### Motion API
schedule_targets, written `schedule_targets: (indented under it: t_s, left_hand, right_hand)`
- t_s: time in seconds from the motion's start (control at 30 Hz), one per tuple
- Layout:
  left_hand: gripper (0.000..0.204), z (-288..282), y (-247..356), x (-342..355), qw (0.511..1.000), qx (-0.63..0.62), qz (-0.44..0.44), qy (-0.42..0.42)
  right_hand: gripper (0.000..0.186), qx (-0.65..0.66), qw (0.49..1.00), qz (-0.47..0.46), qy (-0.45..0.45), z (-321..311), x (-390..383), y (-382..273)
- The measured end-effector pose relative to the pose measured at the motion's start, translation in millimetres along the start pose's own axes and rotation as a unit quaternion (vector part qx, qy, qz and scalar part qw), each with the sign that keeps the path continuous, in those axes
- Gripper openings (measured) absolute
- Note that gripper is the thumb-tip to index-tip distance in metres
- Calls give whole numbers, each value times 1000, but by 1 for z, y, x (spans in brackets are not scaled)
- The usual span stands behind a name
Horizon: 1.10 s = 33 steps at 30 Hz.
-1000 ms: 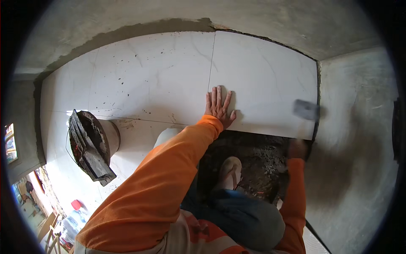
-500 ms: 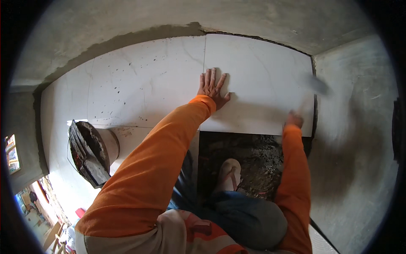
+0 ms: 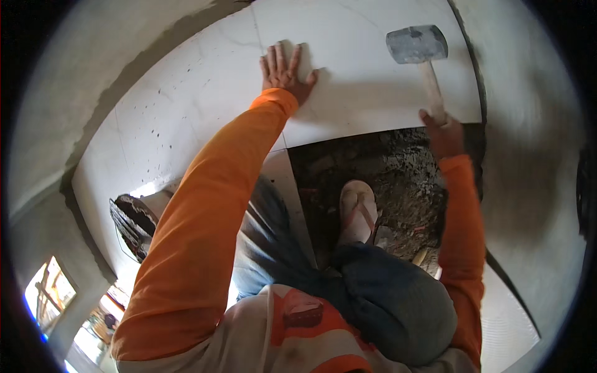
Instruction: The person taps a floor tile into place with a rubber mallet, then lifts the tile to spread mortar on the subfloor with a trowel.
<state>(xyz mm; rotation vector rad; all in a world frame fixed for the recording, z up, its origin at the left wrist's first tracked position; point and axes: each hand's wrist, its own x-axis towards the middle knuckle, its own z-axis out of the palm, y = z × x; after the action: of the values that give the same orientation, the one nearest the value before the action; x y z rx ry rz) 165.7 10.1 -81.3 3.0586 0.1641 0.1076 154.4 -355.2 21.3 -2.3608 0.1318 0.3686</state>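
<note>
My left hand lies flat on a large white floor tile, fingers spread, close to the joint with the tile on its left. My right hand is wrapped round the wooden handle of a rubber mallet. The mallet's grey head is over the right part of the same tile; whether it touches the surface I cannot tell. Below the tile's near edge is a dark, rough patch of untiled floor, where my sandalled foot stands.
A mortar-caked bucket stands on tiles left of my left arm, partly hidden by the sleeve. Grey plastered walls border the floor at the right and far side. Dark splashes dot the left tiles. A leaning white tile shows at lower right.
The mallet, blurred before near the right wall, is now left of there over the tile. The view has shifted and turned. My left hand stays flat on the tile.
</note>
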Motion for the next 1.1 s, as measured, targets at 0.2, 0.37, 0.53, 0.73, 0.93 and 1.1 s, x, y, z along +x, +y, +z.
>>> schedule_targets:
  t_s: [0.2,0.37,0.53,0.73,0.93,1.1]
  left_hand:
    - [74,-2,11,-51,998,5,53,-23]
    - [83,-8,31,-84,993,21,96,-70]
    - [92,-30,45,-115,977,77,133,-146]
    - [96,-46,25,-103,953,115,193,-202]
    - [110,-58,2,-98,948,111,143,-264]
    - [122,-60,-8,-88,938,107,54,-324]
  right_hand:
    - [45,166,974,59,145,56,-120,57]
    - [33,312,931,52,180,35,-137,70]
    - [45,379,901,136,161,25,-146,58]
    - [36,266,905,304,135,32,-223,117]
    - [45,89,944,304,87,58,-334,155]
    - [48,74,941,315,101,80,-365,170]
